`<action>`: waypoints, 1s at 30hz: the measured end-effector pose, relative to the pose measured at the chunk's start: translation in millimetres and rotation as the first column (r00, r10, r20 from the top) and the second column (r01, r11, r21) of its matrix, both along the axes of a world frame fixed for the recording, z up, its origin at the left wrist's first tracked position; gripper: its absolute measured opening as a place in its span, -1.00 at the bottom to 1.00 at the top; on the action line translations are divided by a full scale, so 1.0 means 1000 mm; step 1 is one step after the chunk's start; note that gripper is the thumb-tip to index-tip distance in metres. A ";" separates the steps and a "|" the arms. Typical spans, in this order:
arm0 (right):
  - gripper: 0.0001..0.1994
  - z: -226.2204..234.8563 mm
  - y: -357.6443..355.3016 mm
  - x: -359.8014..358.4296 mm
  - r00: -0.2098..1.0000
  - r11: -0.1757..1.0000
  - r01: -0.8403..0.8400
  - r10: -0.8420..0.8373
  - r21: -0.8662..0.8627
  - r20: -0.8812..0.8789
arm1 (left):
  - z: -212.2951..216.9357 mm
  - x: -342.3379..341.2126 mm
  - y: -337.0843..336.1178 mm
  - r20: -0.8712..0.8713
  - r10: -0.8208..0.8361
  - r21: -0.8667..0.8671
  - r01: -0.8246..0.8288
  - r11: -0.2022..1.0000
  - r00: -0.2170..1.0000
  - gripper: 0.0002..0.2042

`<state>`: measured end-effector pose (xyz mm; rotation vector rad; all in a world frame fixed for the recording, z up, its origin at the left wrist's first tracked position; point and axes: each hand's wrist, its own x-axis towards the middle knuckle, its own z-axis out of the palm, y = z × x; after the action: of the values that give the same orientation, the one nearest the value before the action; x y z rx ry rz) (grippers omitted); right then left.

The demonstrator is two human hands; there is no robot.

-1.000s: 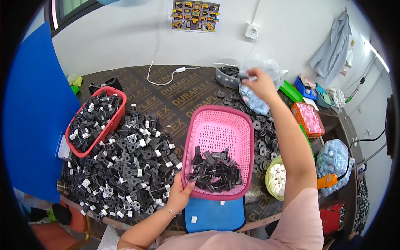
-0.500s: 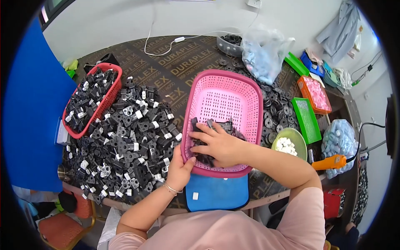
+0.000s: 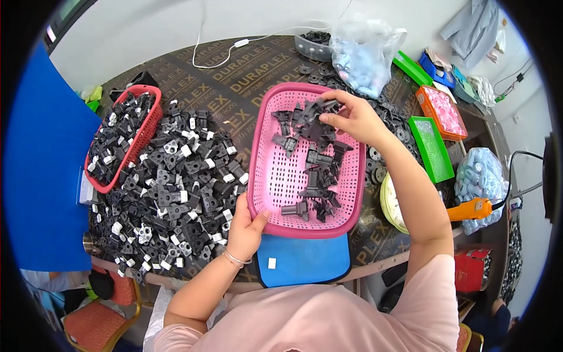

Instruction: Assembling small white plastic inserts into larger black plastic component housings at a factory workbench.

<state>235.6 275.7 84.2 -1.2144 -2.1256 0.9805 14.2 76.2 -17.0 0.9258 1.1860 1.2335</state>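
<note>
A pink perforated plastic basket (image 3: 311, 233) stands on the table in front of me, over the far part of a blue mat (image 3: 305, 267). My left hand (image 3: 245, 233) grips its near left corner, thumb over the rim and fingers outside. Inside lie black plastic parts (image 3: 318, 158), scattered from the far side down to the near right. My right hand (image 3: 355, 119) is at the basket's far right, fingers curled round some of these black parts; how many is hidden. One small white block (image 3: 271, 263) rests on the mat.
To the left spreads a heap of black parts with white pieces (image 3: 176, 188), beside a red basket (image 3: 153, 126) full of similar parts. On the right are black discs (image 3: 399, 126), a light green bowl (image 3: 387, 202), a green tray (image 3: 431, 146) and an orange-handled tool (image 3: 469, 210).
My right hand has moved from the basket's near left to its far right, and the black parts are now spread out. My left hand keeps its hold on the rim.
</note>
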 end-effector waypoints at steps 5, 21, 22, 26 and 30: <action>-0.73 0.007 -0.007 0.005 0.992 0.987 -0.081 0.066 -0.141 -0.107 | -0.008 0.001 -0.001 0.044 0.011 0.032 -0.012 0.999 0.999 -0.61; -0.44 0.007 -0.022 0.005 0.967 0.839 -0.189 0.071 0.510 0.243 | -0.014 0.000 -0.003 0.011 0.005 0.081 -0.006 0.997 1.000 -0.59; -0.42 0.009 -0.027 0.005 0.901 0.853 -0.378 0.249 0.361 0.355 | -0.014 0.000 -0.003 0.014 0.010 0.095 -0.011 0.995 1.000 -0.59; -0.27 -0.014 -0.075 -0.007 0.569 0.789 -0.604 0.331 0.109 0.753 | -0.009 0.000 -0.003 0.035 0.001 0.052 -0.003 0.999 0.999 -0.58; -0.48 -0.038 -0.062 -0.003 0.658 0.796 -0.557 0.249 0.236 0.711 | -0.007 0.002 -0.002 0.093 0.007 0.035 -0.010 0.999 0.996 -0.56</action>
<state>232.2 213.9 46.2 -0.9105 -3.0691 0.1502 16.4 73.9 -24.0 0.8806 1.0989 1.2939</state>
